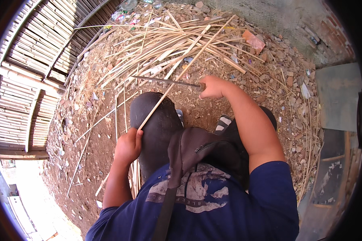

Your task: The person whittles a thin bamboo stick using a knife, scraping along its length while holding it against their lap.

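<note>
Head view, looking down: we see our left hand (128, 145) clenched around the near end of a long bamboo strip (181, 76), just beside our left knee (153, 112). The strip's long axis runs on a diagonal, from the left hand at lower left up and away to the upper right, where its far end lies over the pile of split bamboo (169, 44) on the dirt ground (88, 132). Our right hand (213, 87) is closed around the handle of a long knife (165, 81). The blade points to the left, nearly level, with its long axis crossing the strip at about the strip's middle; whether edge and strip touch there we cannot tell. Both knees are bent, and a sandalled foot (223, 122) shows between them. A dark shoulder bag (201, 146) hangs at our chest. A woven bamboo panel (32, 76) stands at the left, and brick rubble (285, 76) lies scattered at the right.
</note>
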### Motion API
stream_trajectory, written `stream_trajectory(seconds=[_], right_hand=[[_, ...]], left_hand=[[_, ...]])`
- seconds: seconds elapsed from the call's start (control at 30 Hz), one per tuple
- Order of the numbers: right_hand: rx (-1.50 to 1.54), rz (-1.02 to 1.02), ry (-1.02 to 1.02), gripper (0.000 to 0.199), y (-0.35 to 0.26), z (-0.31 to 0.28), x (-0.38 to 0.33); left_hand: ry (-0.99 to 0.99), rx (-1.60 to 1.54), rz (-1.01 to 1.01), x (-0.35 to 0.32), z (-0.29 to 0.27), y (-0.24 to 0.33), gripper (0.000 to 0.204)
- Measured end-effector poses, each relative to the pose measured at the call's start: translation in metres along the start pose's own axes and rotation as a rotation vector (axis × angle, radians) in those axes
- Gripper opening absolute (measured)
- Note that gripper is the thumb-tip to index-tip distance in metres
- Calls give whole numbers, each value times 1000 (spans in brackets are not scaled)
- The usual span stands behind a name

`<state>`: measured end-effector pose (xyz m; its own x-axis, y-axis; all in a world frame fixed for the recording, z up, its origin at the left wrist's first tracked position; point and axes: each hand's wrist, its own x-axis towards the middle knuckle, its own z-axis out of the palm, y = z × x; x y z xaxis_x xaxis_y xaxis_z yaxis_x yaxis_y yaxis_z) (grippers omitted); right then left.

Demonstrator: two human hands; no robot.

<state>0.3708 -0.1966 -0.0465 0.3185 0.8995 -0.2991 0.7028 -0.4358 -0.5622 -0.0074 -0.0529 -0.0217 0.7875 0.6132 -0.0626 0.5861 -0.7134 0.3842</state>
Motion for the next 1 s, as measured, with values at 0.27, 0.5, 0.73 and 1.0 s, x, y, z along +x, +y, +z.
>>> stream_trajectory(seconds=[0.27,0.5,0.73,1.0], right_hand=[[-146,-62,92,27,-55,3,-23],[-100,-78,59,24,-23,9,-7],[-180,-127,166,28,-52,17,-17],[-121,-25,156,27,-53,7,-20]], left_hand=[[4,-24,-12,-6,10,-12,36],[-2,-14,52,4,4,-10,38],[-7,10,1,-4,5,-4,38],[-5,20,-16,-4,1,-5,36]])
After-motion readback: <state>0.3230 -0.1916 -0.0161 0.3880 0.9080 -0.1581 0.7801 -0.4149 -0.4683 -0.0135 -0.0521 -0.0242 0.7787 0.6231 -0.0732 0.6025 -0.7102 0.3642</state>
